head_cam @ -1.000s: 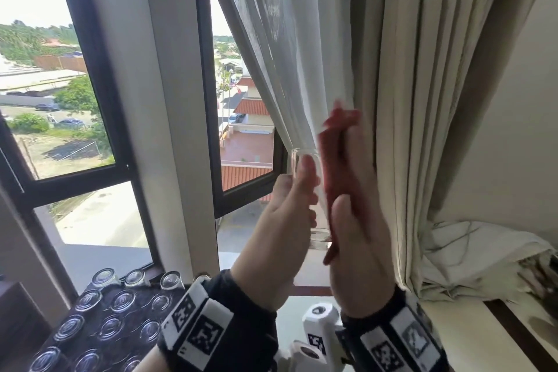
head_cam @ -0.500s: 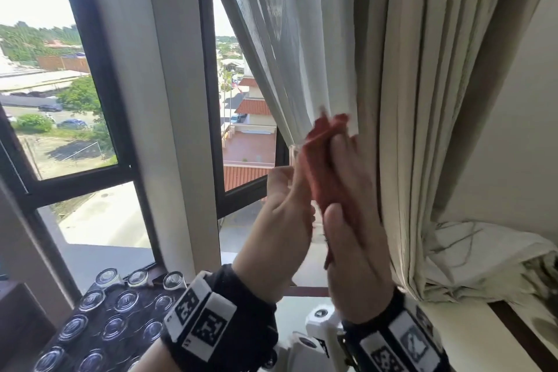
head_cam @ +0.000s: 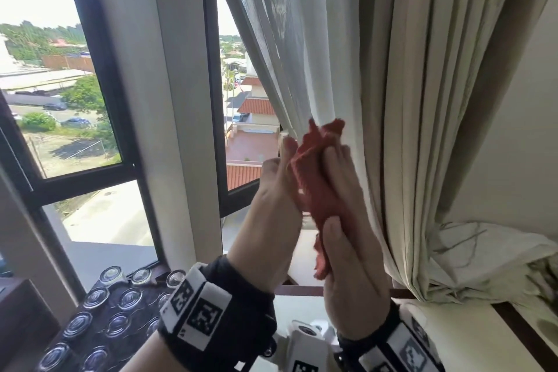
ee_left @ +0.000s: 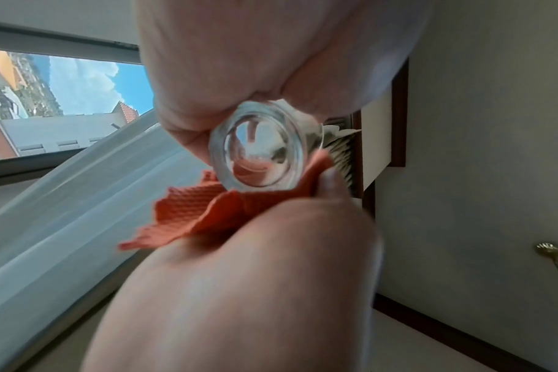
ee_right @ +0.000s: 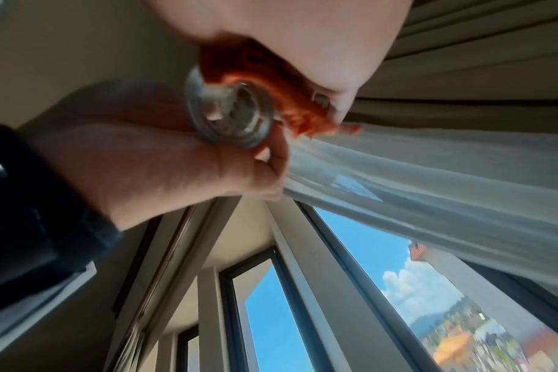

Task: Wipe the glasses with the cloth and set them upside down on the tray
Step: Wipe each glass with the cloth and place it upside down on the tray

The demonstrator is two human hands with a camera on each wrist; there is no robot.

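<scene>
A small clear glass (ee_left: 258,148) is held up in front of the window, base toward the wrist cameras. My left hand (head_cam: 280,166) grips it from the left side, fingers curled round its wall. A red waffle-weave cloth (head_cam: 320,178) is wrapped over the right side of the glass and hides most of it in the head view. My right hand (head_cam: 338,190) holds the cloth against the glass, thumb low on the cloth. The right wrist view shows the glass (ee_right: 230,113) base with the cloth (ee_right: 271,83) bunched beside it. The dark tray (head_cam: 111,309) lies at lower left.
Several glasses (head_cam: 96,296) stand on the tray beside the window frame (head_cam: 169,130). A sheer curtain (head_cam: 287,54) and a heavy beige curtain (head_cam: 422,100) hang just behind and right of my hands. A white ledge (head_cam: 468,335) runs below the curtains.
The cloth has slid left and up over the glass, which showed clear between the hands a second ago. Both hands sit closer together and slightly higher.
</scene>
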